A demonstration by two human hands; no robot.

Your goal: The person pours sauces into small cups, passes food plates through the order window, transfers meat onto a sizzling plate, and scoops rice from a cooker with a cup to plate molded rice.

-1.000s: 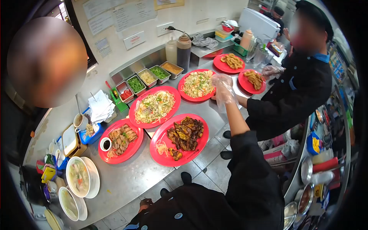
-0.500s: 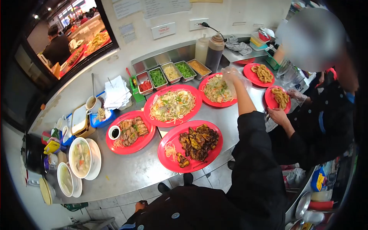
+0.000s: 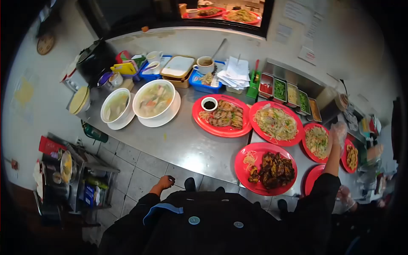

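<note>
my right grip (image 3: 338,132), gloved, is at the upper right of a red plate (image 3: 318,160) of noodles (image 3: 316,141) on the table (image 3: 178,140). the plate lies just left of and below it in view, long axis running roughly toward me; whether that grip is closed or touching, i cannot tell. my left grip (image 3: 165,182), bare, hangs well apart off the table edge, loosely curled, closure unclear.

Room beside bowls (image 3: 170,105); plates (image 3: 244,177) (perhaps bottles (image 3: 333,111)) obstruct.
</note>
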